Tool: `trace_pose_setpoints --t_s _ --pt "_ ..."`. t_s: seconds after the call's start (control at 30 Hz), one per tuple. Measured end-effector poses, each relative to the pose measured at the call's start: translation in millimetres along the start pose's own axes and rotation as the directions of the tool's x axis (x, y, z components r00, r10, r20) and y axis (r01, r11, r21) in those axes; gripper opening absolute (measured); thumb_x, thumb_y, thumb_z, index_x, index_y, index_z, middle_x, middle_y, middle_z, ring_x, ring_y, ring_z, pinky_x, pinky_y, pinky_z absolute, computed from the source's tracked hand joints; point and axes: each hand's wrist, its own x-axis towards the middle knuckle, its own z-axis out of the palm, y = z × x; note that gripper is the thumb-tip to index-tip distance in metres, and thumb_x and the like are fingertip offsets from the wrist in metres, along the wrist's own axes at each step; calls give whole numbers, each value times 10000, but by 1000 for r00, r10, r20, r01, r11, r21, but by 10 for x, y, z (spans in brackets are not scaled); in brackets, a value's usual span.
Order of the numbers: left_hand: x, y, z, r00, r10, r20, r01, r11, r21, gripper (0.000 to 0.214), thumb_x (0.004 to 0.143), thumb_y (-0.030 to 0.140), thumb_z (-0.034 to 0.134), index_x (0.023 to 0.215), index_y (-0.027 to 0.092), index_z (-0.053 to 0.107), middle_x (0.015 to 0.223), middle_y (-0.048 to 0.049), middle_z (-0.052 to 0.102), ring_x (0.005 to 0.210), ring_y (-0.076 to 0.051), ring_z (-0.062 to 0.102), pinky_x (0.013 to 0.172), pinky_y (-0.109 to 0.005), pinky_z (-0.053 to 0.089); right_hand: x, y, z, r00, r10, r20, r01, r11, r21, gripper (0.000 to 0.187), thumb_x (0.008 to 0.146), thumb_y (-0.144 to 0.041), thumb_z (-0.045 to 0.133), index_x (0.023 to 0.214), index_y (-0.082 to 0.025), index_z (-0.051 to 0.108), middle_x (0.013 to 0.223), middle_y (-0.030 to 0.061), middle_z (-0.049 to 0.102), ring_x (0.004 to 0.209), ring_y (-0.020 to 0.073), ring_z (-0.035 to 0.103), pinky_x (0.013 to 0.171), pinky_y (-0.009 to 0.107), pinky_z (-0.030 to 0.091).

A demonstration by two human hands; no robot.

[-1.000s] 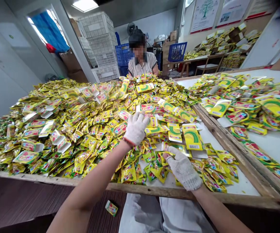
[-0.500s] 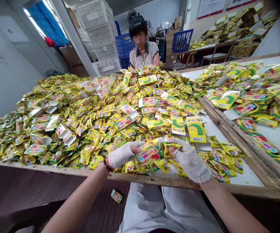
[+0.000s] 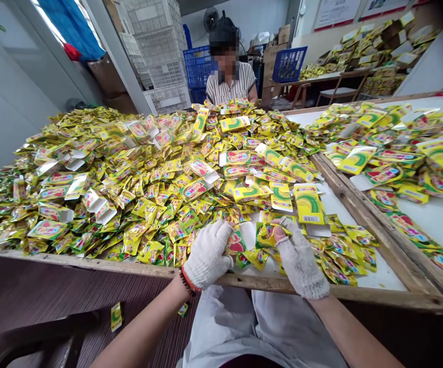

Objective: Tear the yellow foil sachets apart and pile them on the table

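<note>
A great heap of small yellow-green sachets (image 3: 129,174) and flat folded cartons covers the wooden-framed table (image 3: 91,261). My left hand (image 3: 208,254), in a white knit glove, is closed round a small carton (image 3: 237,240) with red print near the table's front edge. My right hand (image 3: 298,258), also gloved with bare fingertips, pinches a yellow sachet (image 3: 264,234) just right of that carton. Both hands hover over the near middle of the table, close together. A yellow flat carton with a barcode (image 3: 309,204) lies just beyond my right hand.
Another person in a striped shirt (image 3: 229,87) sits across the table. A second table (image 3: 436,225) with more cartons adjoins on the right. White and blue crates (image 3: 160,61) stack at the back. Two sachets lie on the floor (image 3: 116,316).
My left hand reached into the heap, drew back with a carton toward my right hand, and both now sit lower near the front edge. Another sachet now shows on the floor.
</note>
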Motion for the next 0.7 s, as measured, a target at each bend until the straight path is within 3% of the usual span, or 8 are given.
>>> trace_pose_setpoints --t_s 0.17,0.3,0.43,0.57,0.7 --pt "2 16 -49 998 23 58 -22 1000 -17 538 667 178 607 1195 210 503 1259 -118 561 1154 -295 541 974 -438 461 0 41 -27 993 -75 87 87 985 -146 345 908 -466 476 1070 -200 624 1077 111 694 999 260 634 907 414 490" --pt "14 59 -13 993 39 109 -35 999 -39 574 653 159 615 1209 221 492 1231 -111 573 1140 -291 553 971 -437 464 18 -55 -31 996 -54 -65 49 996 -78 336 894 -475 507 1041 -192 612 1046 115 689 945 243 641 866 380 509" --pt "9 108 69 998 22 53 -14 989 -148 546 721 326 670 1218 215 474 1237 -120 576 1120 -287 572 947 -419 485 10 -108 19 987 -49 -150 50 999 -1 308 880 -452 554 1025 -188 620 1007 99 685 868 216 642 802 344 524" --pt "-3 131 118 1000 1 12 1 985 -173 584 724 362 688 1237 209 455 1276 -117 562 1136 -285 566 960 -407 482 -35 -24 26 994 -97 -57 94 994 -57 290 887 -440 549 996 -188 640 994 86 685 906 225 636 846 364 513" --pt "-12 109 91 999 11 38 -7 993 -119 544 729 306 654 1232 206 475 1275 -115 557 1125 -289 559 946 -411 480 -19 45 -113 976 -184 114 202 962 -182 240 891 -382 554 1007 -206 667 1040 78 679 988 235 625 911 373 492"
